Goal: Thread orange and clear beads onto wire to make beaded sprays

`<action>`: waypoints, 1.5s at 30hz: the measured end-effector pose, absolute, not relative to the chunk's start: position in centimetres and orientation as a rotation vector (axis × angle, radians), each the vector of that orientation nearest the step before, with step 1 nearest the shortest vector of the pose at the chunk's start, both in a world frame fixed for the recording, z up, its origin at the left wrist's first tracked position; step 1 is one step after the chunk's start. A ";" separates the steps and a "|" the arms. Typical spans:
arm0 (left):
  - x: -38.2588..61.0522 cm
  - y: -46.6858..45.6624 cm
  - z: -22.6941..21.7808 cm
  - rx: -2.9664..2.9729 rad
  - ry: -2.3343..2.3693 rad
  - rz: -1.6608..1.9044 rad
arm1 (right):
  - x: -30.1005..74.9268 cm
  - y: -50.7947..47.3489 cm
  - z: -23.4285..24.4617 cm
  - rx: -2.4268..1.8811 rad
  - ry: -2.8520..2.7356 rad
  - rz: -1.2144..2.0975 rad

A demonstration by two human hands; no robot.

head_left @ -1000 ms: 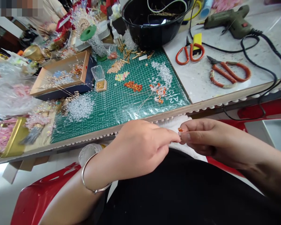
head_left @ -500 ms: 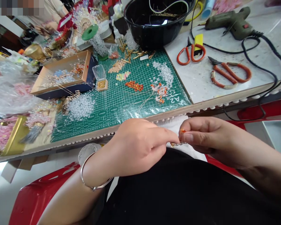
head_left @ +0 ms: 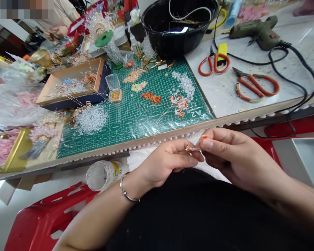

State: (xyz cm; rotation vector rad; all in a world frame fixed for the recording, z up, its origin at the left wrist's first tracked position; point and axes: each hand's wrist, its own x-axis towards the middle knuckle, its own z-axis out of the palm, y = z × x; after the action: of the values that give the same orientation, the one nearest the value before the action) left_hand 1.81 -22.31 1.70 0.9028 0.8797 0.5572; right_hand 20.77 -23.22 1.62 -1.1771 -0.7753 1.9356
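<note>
Just beyond the table's front edge, both hands meet over a small beaded wire piece (head_left: 195, 149) with a gold-coloured end and clear parts. My left hand (head_left: 167, 160), with a bangle at its wrist, is closed around its left end. My right hand (head_left: 230, 150) pinches the other end between thumb and forefinger, where an orange bit (head_left: 204, 137) shows. The rest of the piece is hidden by the fingers. On the green cutting mat (head_left: 131, 125) ahead lie orange beads (head_left: 151, 98), orange-and-white beaded sprigs (head_left: 179, 104) with thin wires, and clear beads (head_left: 91, 118).
Two orange-handled tools, small snips (head_left: 214, 64) and pliers (head_left: 256, 85), lie right of the mat, below a glue gun (head_left: 261, 33). A black basin (head_left: 172, 38) and an open box (head_left: 73, 94) stand behind. Below are a plastic tub (head_left: 102, 176) and red stool (head_left: 44, 216).
My left hand has turned over and drawn back a little, so its thumb side and the gold end now show. My right hand keeps its pinch, slightly higher.
</note>
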 end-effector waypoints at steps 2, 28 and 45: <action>2.2 -22.7 1.7 0.879 0.911 0.572 | 20.5 -23.2 1.6 -1.256 -0.865 1.790; -0.9 -21.9 4.9 2.011 1.202 0.468 | 20.8 -22.5 1.7 -1.206 -0.771 2.099; -4.1 -20.8 6.6 2.116 1.060 0.195 | 17.6 -21.3 2.9 -1.405 -1.358 2.013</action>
State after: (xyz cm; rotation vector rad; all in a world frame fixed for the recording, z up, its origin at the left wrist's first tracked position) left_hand -4.12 -20.77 6.65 2.1161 1.0595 0.1954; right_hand 17.55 -21.28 2.87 -1.4052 -1.3584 2.0131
